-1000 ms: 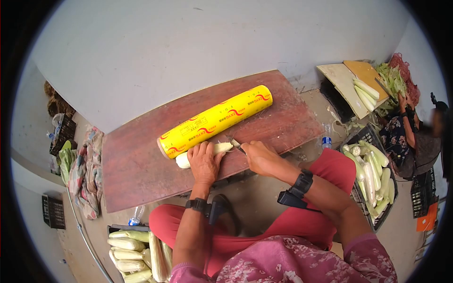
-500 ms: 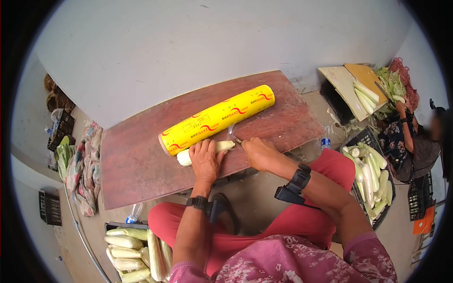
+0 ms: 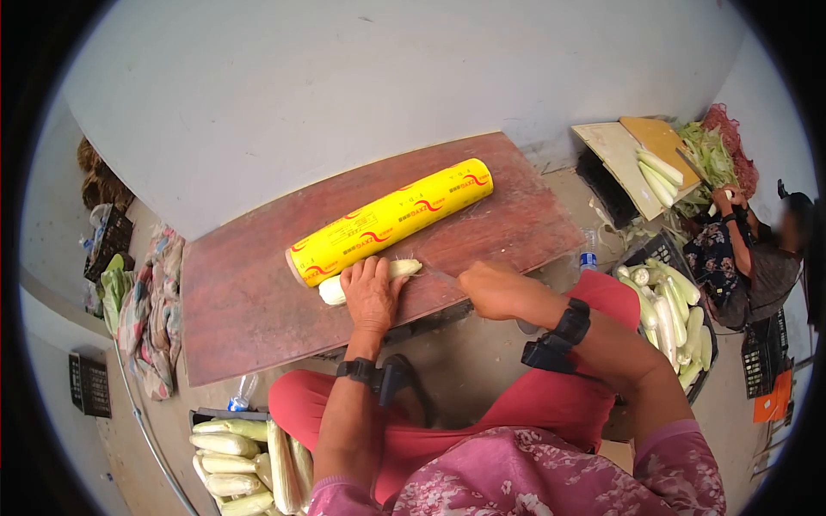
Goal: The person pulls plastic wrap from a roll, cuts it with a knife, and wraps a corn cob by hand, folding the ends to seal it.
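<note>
My left hand [image 3: 370, 291] is closed over a pale, husked ear of corn [image 3: 404, 268], pressing it to the red-brown tabletop [image 3: 249, 335] just below a yellow roll of cling film [image 3: 391, 219]. The ear's tip points right, out past my fingers. My right hand [image 3: 495, 291] is closed in a fist above the table's front edge, to the right of the ear. From it a thin knife [image 3: 441, 275] points left toward the corn tip; its handle is hidden in my fist.
A crate of corn [image 3: 231, 464] stands at lower left, another corn crate [image 3: 675, 318] at right. Bottles [image 3: 243, 393] stand beside the table. At far right a person [image 3: 761, 267] sits near boards [image 3: 632, 163] bearing corn and husks. A quilt [image 3: 155, 318] lies left.
My right hand has moved right and slightly down, drawing the knife away from the corn tip. My left hand stays on the ear. The other person's hands have come together.
</note>
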Motion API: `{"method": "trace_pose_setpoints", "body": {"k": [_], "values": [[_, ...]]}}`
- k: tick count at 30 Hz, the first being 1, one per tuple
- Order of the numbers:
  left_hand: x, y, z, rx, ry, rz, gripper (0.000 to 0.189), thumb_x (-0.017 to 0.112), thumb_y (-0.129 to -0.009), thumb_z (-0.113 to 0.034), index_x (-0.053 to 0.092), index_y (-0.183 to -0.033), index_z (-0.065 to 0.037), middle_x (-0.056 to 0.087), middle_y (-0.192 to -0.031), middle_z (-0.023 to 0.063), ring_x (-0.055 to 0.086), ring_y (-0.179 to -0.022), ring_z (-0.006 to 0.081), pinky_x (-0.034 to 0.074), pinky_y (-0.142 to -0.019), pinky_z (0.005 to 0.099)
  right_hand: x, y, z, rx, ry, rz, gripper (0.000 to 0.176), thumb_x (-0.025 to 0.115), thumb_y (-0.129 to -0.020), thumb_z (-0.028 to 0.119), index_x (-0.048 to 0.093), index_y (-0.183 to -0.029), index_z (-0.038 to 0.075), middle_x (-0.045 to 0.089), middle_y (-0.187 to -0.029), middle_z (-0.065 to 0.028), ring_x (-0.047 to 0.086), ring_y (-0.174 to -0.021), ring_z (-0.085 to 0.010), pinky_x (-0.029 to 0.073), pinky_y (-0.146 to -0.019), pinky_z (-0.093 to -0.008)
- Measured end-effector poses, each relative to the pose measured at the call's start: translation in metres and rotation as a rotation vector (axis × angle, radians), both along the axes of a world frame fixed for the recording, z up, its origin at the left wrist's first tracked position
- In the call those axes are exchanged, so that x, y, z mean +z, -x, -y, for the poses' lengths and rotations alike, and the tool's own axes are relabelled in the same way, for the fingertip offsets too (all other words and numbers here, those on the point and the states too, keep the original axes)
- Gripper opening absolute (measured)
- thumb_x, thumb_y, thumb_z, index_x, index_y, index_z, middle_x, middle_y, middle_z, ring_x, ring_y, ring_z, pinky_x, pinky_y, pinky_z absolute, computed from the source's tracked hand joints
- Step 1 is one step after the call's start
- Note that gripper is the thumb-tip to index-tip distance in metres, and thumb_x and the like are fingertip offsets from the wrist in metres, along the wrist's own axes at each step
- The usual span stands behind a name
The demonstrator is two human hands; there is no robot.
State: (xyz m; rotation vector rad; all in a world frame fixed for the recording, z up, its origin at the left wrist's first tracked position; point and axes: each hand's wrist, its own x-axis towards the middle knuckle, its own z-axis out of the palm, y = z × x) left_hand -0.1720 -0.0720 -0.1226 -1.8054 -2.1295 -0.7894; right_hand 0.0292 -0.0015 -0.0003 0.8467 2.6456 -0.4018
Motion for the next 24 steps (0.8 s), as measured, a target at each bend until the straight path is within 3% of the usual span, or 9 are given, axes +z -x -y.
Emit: {"method": "trace_pose_setpoints", "body": {"k": [5,8,11,17,20,23,24], "values": [[0.006,0.000,0.000,-0.008,0.058,0.026,0.038,0.074,-0.075,-0.031,0.061,-0.102,-0.007,0.060,-0.102,0.0086,0.053,-0.102,0.0286,0.036,-0.093,0.0425,-0.037,-0.039,-0.024,-0.162,0.051,-0.335,0.020,0.057,-0.081,0.003,0.061,-0.099,-0.003,0.064,-0.094,-0.0282,0.061,-0.093,-0.0460,0.049,-0.078,-0.0518],[0.007,0.001,0.001,-0.023,0.047,0.034,0.036,0.073,-0.076,-0.030,0.061,-0.101,-0.007,0.059,-0.100,0.0090,0.053,-0.100,0.0288,0.036,-0.092,0.0427,-0.056,-0.058,-0.034,-0.454,-0.006,-0.572,0.019,0.054,-0.085,0.007,0.056,-0.102,-0.001,0.063,-0.092,-0.0295,0.059,-0.091,-0.0490,0.046,-0.077,-0.0541],[0.007,0.001,-0.001,-0.016,0.062,0.024,0.033,0.072,-0.078,-0.031,0.060,-0.098,-0.007,0.058,-0.097,0.0092,0.053,-0.098,0.0289,0.036,-0.090,0.0423,-0.095,-0.068,-0.057,-0.639,-0.116,-0.616,0.023,0.054,-0.085,0.003,0.053,-0.108,0.001,0.062,-0.094,-0.0268,0.059,-0.093,-0.0458,0.046,-0.078,-0.0493],[0.008,0.002,-0.003,-0.024,0.042,0.036,0.029,0.070,-0.080,-0.030,0.061,-0.095,-0.007,0.058,-0.095,0.0093,0.053,-0.097,0.0296,0.036,-0.088,0.0426,-0.125,-0.073,-0.089,-0.621,-0.260,-0.656,0.018,0.055,-0.084,0.003,0.054,-0.102,0.002,0.061,-0.092,-0.0255,0.059,-0.087,-0.0441,0.044,-0.076,-0.0508],[0.010,0.002,-0.004,-0.035,0.040,0.050,0.028,0.070,-0.080,-0.030,0.061,-0.093,-0.007,0.058,-0.093,0.0095,0.053,-0.095,0.0297,0.036,-0.087,0.0425,-0.125,-0.075,-0.095,-0.662,-0.292,-0.511,0.021,0.060,-0.083,0.010,0.057,-0.102,0.003,0.058,-0.102,-0.0227,0.057,-0.096,-0.0429,0.046,-0.078,-0.0508],[0.009,0.003,-0.004,-0.031,0.028,0.050,0.027,0.069,-0.080,-0.031,0.061,-0.092,-0.008,0.058,-0.091,0.0095,0.053,-0.094,0.0295,0.036,-0.086,0.0422,-0.118,-0.067,-0.090,-0.587,-0.561,-0.391,0.023,0.063,-0.083,0.015,0.058,-0.104,0.007,0.055,-0.105,-0.0183,0.054,-0.100,-0.0396,0.045,-0.083,-0.0462],[0.008,0.004,-0.004,-0.031,0.023,0.056,0.027,0.069,-0.081,-0.031,0.062,-0.092,-0.008,0.058,-0.091,0.0095,0.054,-0.093,0.0294,0.036,-0.085,0.0421,-0.117,-0.061,-0.087,-0.534,-0.548,-0.445,0.024,0.065,-0.082,0.015,0.058,-0.104,0.007,0.055,-0.104,-0.0171,0.054,-0.100,-0.0384,0.045,-0.084,-0.0451]]}}
